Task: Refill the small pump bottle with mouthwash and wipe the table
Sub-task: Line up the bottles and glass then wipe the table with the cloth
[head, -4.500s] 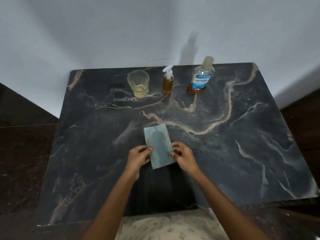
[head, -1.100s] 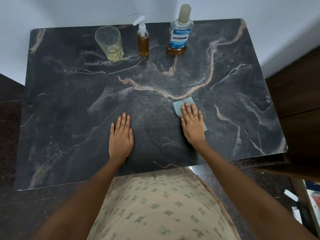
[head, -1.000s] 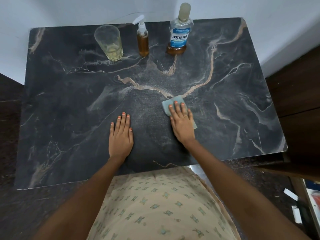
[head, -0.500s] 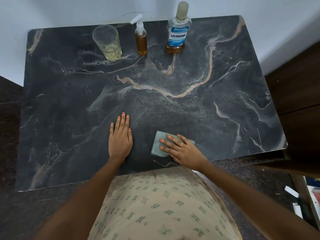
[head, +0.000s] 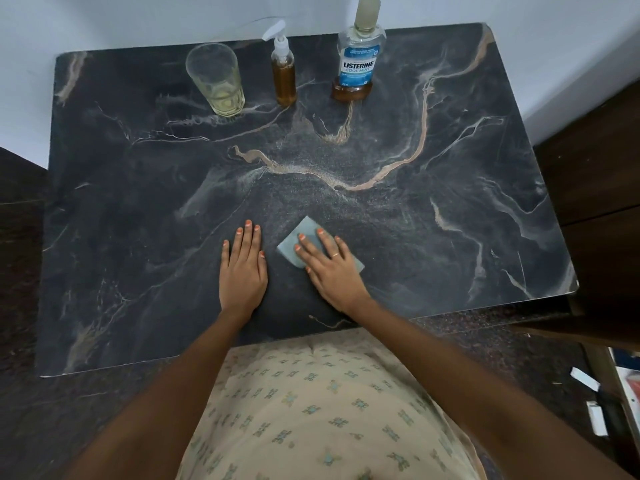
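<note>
My right hand presses flat on the folded blue cloth, fingers straight, table center-front. My left hand rests flat at its 9 o'clock. The cloth looks soft, light; palm pressure is best. Small pump bottle at 12 o'clock.

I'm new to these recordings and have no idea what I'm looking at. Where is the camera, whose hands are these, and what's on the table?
There is no machine here: a person wears one wide-angle camera on the head, so you look down along their arms. The left hand rests flat on the marble table. The right hand presses a small blue-grey cloth to the table with straight fingers; nothing is gripped. At the far edge stand a glass with a little pale liquid, a small pump bottle of amber liquid, and a Listerine mouthwash bottle with liquid only at its bottom.
</note>
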The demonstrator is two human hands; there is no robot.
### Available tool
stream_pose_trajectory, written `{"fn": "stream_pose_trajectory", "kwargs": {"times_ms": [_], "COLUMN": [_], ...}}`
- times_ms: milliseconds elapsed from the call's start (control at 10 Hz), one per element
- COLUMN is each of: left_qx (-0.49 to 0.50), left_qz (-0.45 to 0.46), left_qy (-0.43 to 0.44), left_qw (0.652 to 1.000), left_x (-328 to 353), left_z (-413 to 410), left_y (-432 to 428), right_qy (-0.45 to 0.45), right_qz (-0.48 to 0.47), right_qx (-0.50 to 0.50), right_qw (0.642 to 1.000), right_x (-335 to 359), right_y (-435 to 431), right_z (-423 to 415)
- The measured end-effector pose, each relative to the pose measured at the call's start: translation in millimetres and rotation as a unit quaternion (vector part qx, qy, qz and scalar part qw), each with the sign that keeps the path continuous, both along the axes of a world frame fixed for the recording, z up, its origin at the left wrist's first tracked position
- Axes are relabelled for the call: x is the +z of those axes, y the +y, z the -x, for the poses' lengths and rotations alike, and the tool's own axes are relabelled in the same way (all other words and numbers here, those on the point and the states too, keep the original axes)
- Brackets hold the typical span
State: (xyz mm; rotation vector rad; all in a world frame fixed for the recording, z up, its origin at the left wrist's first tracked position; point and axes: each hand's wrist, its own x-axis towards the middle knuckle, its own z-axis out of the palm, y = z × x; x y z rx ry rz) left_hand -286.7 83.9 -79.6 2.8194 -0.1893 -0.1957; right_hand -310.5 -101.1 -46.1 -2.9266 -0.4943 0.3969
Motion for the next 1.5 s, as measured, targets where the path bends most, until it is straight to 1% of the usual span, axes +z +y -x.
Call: {"fn": "stream_pose_trajectory", "kwargs": {"times_ms": [100,300,400,500,600,700,800,900,1000,1100,1200,1300,1400,1500], "left_qx": [-0.002,-0.004,-0.002,-0.001,-0.003,-0.002,-0.001,0.000,0.002,0.002,0.002,0.001,0.001,0.001], "left_qz": [-0.004,-0.008,-0.007,-0.008,-0.010,-0.013,-0.012,-0.012,-0.009,-0.009,-0.009,-0.009,-0.009,-0.011], "left_qy": [-0.003,-0.002,0.003,0.006,0.006,0.006,0.004,0.003,0.003,0.000,-0.002,0.000,-0.001,0.001], "left_qw": [1.000,1.000,1.000,1.000,1.000,1.000,1.000,1.000,1.000,1.000,1.000,1.000,1.000,1.000], "left_x": [0.0,0.0,-1.2,-1.5,-1.7,-2.0,-1.8,-2.3,-2.3,-1.9,-2.0,-2.1,-1.9,-1.6], "left_z": [-0.4,0.0,-0.2,-0.4,0.2,0.1,0.5,0.8,0.4,-0.1,-0.4,-0.3,0.1,0.1], "left_y": [0.2,0.5,0.4,-0.3,-0.1,0.2,0.5,1.0,0.1,-0.3,-0.8,-0.4,-0.1,-0.7], "right_qy": [-0.014,-0.030,-0.033,-0.044,-0.038,-0.040,-0.034,-0.010,0.017,0.002,-0.026,-0.032,-0.038,-0.043], "right_qz": [0.039,0.050,0.030,-0.010,-0.024,-0.027,-0.023,-0.014,-0.030,-0.034,0.016,0.033,0.034,0.008], "right_qx": [0.037,0.083,0.043,-0.065,-0.192,-0.284,-0.343,-0.305,-0.196,-0.075,-0.018,-0.009,-0.048,-0.119], "right_qw": [0.998,0.995,0.998,0.997,0.980,0.958,0.938,0.952,0.980,0.997,0.999,0.999,0.998,0.992], "right_x": [0.2,-7.0,-9.6,-11.9,-10.9,-12.8,-14.7,-14.5,-13.5,-9.5,-8.2,-11.1,-12.1,-11.5], "right_y": [-0.8,-23.2,-50.0,-89.5,-128.1,-139.5,-122.3,-91.0,-47.2,-14.8,-17.5,-31.8,-56.5,-89.7], "right_z": [21.0,43.4,51.7,55.1,47.7,26.6,6.3,0.3,8.8,26.5,37.2,51.5,66.1,70.8]}}
